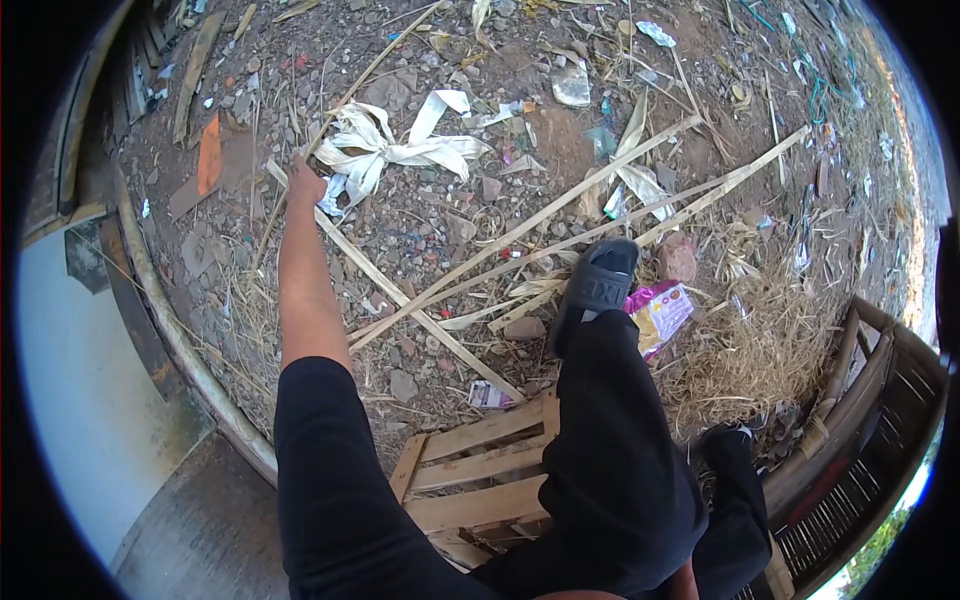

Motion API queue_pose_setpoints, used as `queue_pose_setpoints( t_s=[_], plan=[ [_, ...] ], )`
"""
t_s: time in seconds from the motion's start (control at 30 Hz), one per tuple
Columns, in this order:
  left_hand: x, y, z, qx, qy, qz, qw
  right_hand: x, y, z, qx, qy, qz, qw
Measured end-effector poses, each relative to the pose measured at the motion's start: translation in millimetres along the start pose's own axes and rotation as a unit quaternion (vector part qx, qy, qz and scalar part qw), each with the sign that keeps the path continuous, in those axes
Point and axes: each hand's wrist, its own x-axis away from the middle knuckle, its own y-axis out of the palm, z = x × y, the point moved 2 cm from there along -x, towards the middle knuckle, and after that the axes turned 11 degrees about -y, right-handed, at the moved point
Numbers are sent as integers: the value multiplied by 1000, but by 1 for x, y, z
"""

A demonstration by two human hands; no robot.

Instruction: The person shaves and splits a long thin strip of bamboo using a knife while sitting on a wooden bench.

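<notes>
My left hand (307,187) reaches out at the far left, closed around a long thin stick (375,72) that slants up and away over the dirt. The fingertips are partly hidden by the hand's own back. Right beside it lies a tangled bundle of whitish strips (385,150), knotted in the middle, with a pale bluish scrap (331,195) next to my fingers. Under my forearm passes a flat wooden strip (400,295), crossed by longer pale strips (540,222). Of my right arm only a small patch of skin shows at the bottom edge; the right hand is out of view.
My sandalled foot (597,290) rests beside a purple and yellow packet (660,318). A slatted wooden crate (480,455) stands near my legs. A bamboo frame (850,440) stands at right, a pole (195,345) along a pale wall at left. Stones and litter cover the ground.
</notes>
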Motion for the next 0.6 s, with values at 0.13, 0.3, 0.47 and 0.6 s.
queue_pose_setpoints(
  t_s=[0.13, 0.3, 0.47, 0.6],
  plan=[
    [66, -15, 42, -97, -32, -29, 994, 0, -3, -13, 52, 0, -10, 999],
    [73, -22, 15, -128, 25, 80, 988, 1, 8, 32, -43, -43, 5, 998],
    [111, -42, -14, 59, 106, 103, 987, -5, 0, -16, 11, -17, -6, 1000],
    [184, -85, -16, 153, 203, 114, 960, -8, 5, -19, -32, -70, 20, 997]
  ],
)
